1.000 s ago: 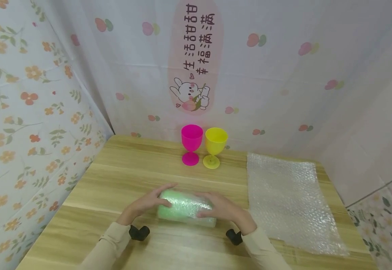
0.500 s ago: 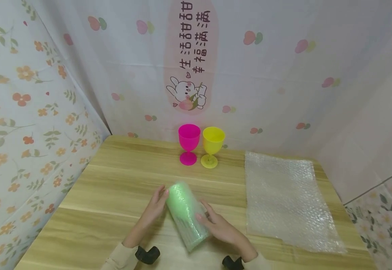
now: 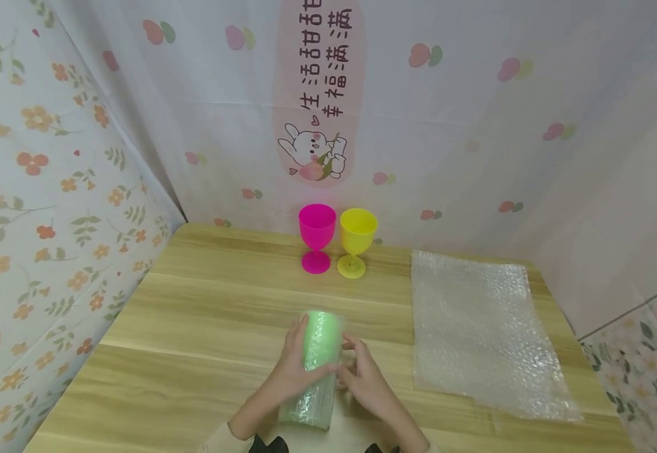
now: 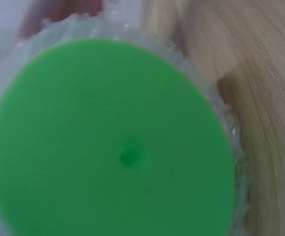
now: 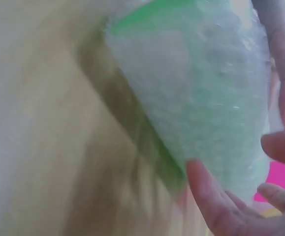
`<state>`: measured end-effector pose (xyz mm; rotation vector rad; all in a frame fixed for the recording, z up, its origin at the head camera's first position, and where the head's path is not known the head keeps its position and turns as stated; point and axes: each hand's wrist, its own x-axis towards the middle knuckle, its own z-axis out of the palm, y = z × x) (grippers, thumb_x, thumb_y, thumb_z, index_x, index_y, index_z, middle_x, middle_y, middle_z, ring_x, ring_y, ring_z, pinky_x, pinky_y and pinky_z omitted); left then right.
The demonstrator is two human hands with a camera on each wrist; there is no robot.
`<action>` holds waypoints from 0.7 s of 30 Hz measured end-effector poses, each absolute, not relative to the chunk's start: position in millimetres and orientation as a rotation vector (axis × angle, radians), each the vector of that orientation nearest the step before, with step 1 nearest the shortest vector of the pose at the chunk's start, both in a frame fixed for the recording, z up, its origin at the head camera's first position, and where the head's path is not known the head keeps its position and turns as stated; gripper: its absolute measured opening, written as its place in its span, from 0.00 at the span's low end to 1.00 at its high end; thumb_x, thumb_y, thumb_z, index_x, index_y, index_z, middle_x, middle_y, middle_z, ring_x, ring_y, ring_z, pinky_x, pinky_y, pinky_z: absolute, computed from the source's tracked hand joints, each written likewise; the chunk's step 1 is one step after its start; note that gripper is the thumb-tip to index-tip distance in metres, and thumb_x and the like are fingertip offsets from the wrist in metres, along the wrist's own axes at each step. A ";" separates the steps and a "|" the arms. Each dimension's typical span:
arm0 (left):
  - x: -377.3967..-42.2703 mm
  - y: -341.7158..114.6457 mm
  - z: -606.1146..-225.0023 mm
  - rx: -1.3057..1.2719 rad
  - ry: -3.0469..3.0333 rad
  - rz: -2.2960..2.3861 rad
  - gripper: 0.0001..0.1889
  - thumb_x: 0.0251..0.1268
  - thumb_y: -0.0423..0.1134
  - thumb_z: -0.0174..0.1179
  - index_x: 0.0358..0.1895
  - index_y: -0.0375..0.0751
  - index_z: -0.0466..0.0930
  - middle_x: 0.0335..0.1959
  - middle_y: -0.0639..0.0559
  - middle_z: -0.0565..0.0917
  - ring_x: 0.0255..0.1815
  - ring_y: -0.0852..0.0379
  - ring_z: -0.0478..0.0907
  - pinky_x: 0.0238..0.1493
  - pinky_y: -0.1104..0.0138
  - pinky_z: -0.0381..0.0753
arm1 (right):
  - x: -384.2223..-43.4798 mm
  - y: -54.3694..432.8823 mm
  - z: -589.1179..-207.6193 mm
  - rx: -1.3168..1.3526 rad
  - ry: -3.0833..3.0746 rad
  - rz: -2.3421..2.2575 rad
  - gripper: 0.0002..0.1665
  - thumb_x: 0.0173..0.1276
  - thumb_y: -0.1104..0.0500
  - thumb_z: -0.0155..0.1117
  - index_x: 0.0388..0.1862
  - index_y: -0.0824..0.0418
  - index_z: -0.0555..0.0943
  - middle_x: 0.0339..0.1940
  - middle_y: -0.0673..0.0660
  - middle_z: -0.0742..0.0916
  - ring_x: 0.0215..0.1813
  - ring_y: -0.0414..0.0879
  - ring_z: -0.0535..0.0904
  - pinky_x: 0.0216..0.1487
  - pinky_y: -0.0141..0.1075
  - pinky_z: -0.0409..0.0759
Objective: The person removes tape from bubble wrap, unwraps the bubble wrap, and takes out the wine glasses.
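1. A bubble-wrapped bundle, pale green under clear, glossy film, is roughly cylindrical, with stronger green towards its far end.
2. It lies between the hands over the near part of the wooden table; whether it touches the wood, I cannot tell.
3. The left hand grips it, fingers along its left side and thumb across the front.
4. The right hand touches its right side with bent fingers; whether they pinch the film, I cannot tell.
5. Only the left wrist view shows the flat green disc at one end, with a small central hollow and crinkled film around it.
6. Only the head view shows the bubble-wrap sheet and both whole goblets, pink and yellow.
7. The right wrist view is blurred; the black wrist pieces are cut off by the head view's lower edge.
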<state>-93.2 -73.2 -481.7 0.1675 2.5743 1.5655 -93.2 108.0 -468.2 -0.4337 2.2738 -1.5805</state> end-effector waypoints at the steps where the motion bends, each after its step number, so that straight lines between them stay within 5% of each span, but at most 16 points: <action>1: -92.9 -70.0 -482.3 0.171 2.609 1.531 0.57 0.51 0.61 0.63 0.74 0.44 0.35 0.73 0.31 0.37 0.70 0.26 0.44 0.56 0.30 0.57 | -94.8 108.0 -467.7 -0.419 2.322 -1.584 0.38 0.67 0.59 0.55 0.71 0.66 0.52 0.62 0.70 0.66 0.45 0.48 0.76 0.41 0.34 0.80; 12: -90.6 -47.9 -480.4 0.274 2.810 1.290 0.56 0.50 0.57 0.65 0.75 0.45 0.36 0.74 0.32 0.39 0.64 0.23 0.56 0.41 0.37 0.75 | -103.0 108.6 -470.3 -0.338 2.542 -1.610 0.17 0.61 0.67 0.61 0.49 0.65 0.71 0.40 0.58 0.77 0.39 0.42 0.72 0.38 0.26 0.75; 21: -88.2 -26.5 -479.4 0.252 2.990 1.016 0.56 0.45 0.54 0.67 0.75 0.45 0.39 0.73 0.32 0.43 0.65 0.29 0.59 0.43 0.40 0.75 | -107.0 109.3 -466.6 -0.231 2.668 -1.546 0.18 0.63 0.50 0.63 0.35 0.65 0.74 0.31 0.54 0.77 0.32 0.40 0.72 0.32 0.26 0.74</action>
